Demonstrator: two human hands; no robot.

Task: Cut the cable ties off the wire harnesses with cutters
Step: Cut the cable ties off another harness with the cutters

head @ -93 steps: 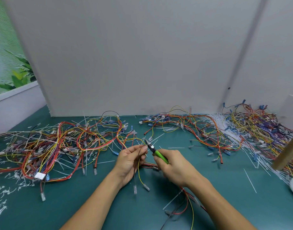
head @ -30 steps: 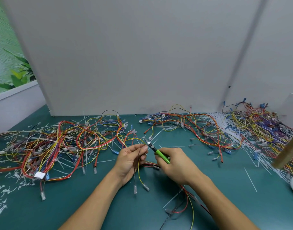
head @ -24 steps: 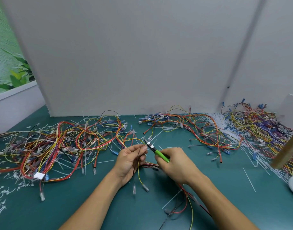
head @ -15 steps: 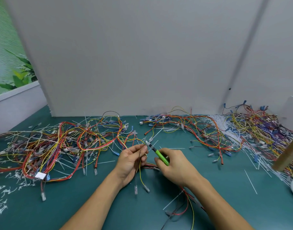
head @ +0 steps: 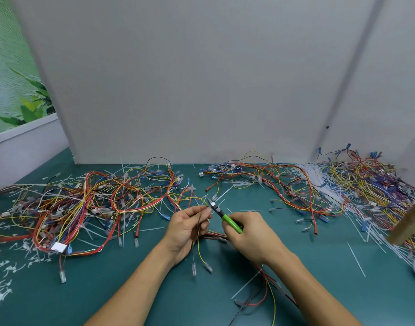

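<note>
My left hand (head: 187, 228) pinches a thin bundle of harness wires (head: 198, 245), a yellow and a dark one, that hang down to clear connectors over the green table. My right hand (head: 247, 235) grips the green-handled cutters (head: 225, 217). Their dark jaws point up-left and meet the wires right at my left fingertips. The cable tie at the jaws is too small to make out. More of this harness trails under my right forearm.
A big tangle of red, yellow and blue harnesses (head: 84, 203) lies to the left, another pile (head: 357, 184) at the right and back. Loose white cable ties (head: 317, 177) and cut bits litter the green table (head: 107, 292). A wooden stick (head: 411, 222) leans at the right edge.
Both hands have stayed in nearly the same place, with the cutter jaws held at the wires by my left fingertips. Only slight shifts of the tool tip show.
</note>
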